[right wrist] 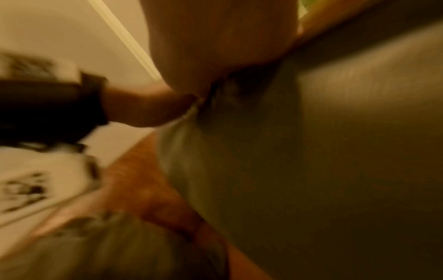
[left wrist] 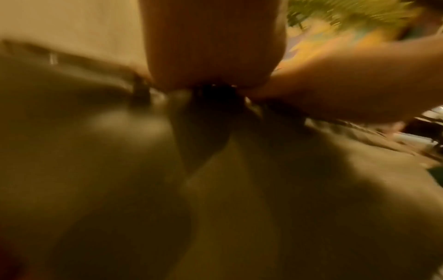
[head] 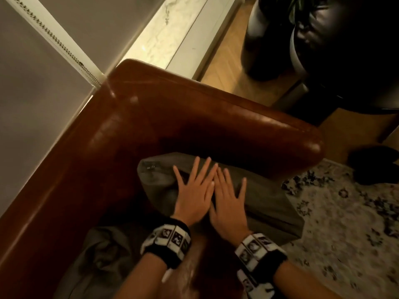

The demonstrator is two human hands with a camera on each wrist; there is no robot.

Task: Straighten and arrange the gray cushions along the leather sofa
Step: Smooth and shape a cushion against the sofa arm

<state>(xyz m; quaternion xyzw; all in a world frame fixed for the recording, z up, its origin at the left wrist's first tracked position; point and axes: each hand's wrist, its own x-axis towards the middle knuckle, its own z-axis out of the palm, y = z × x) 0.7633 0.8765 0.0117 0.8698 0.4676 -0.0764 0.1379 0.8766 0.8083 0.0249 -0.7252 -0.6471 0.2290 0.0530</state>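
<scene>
At the corner of the brown leather sofa (head: 151,117), a gray cushion (head: 265,203) lies against the armrest, one corner jutting past the seat edge over the patterned rug (head: 345,212). A second gray cushion (head: 101,251) sits nearer the viewer, seemingly crumpled, though dim light obscures it. Both left hand (head: 194,190) and right hand (head: 228,201) press flat on the first cushion, fingers straight and spread, side by side and touching.

Gray cushion (head: 254,203) lies flat in brown leather sofa (head: 164,117) corner; 2nd cushion (head: 101,253) rumpled nearer.
</scene>
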